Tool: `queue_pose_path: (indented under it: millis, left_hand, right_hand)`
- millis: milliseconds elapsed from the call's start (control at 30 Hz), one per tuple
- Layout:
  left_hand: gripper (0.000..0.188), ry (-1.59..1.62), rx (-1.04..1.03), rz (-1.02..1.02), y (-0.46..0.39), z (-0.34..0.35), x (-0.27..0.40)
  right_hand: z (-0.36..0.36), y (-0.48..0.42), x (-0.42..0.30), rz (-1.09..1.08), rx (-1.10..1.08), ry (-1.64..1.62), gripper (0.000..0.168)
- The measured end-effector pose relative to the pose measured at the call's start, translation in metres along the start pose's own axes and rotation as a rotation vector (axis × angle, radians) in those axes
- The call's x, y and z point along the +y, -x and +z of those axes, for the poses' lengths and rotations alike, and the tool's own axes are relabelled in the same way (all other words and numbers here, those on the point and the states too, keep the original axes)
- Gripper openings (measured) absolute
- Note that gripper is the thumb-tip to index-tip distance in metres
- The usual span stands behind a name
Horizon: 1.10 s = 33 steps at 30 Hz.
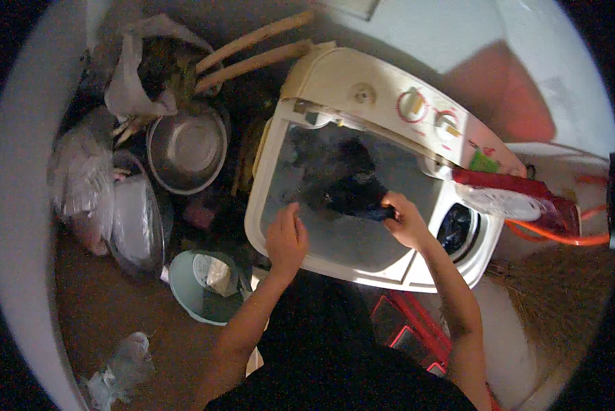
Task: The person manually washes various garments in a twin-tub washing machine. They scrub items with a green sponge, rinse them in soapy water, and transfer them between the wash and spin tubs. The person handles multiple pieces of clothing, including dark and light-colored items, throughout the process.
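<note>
A twin-tub washing machine [266, 205] stands before me, its wide wash tub holding greyish water [333, 241]. Dark wet cloth [356, 192] lies in that water. My right hand [405, 221] grips the cloth's right end between thumb and fingers, over the tub's right part. Over the left front of the tub is my left hand [288, 239], its fingers extended and nothing seen in it. To the right, the smaller spin tub [456, 228] has its dark red lid [518, 192] raised, and more dark cloth shows inside. Two knobs [412, 105] sit on the control panel.
Left of the machine are a metal basin [188, 149], a green bucket [197, 298], plastic-wrapped items [132, 221] and wooden poles [258, 61]. A plastic bag [122, 370] lies on the floor. An orange hose [564, 239] runs at the right, above a straw-like heap [559, 293]. Red frames [420, 323] stand below the machine.
</note>
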<state>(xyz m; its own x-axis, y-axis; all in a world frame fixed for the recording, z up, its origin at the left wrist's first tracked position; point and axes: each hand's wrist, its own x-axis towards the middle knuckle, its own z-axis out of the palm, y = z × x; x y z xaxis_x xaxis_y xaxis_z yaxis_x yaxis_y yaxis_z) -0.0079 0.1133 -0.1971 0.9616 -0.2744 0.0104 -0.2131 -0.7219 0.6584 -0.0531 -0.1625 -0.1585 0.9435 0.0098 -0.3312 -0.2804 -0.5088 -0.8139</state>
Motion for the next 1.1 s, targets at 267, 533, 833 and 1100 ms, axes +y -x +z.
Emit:
queue_pose_path:
  millis: [267, 533, 833, 1100]
  left_hand:
    - [0.038, 0.479, -0.237, 0.492, -0.043, 0.106, 0.092]
    - [0.028, 0.926, -0.782, 0.143, -0.075, 0.031, 0.201]
    - [0.036, 0.767, -0.715, 0.275, -0.106, -0.02, 0.282]
    - [0.027, 0.779, -0.701, 0.465, -0.091, -0.076, 0.351]
  right_hand:
    - [-0.126, 0.15, -0.159, -0.092, 0.491, -0.086, 0.026]
    - [-0.177, 0.232, -0.118, 0.041, 1.048, -0.883, 0.023]
    - [-0.177, 0.265, 0.003, -0.127, 1.045, -1.272, 0.024]
    - [-0.164, 0.255, 0.019, -0.116, 0.98, -1.48, 0.034]
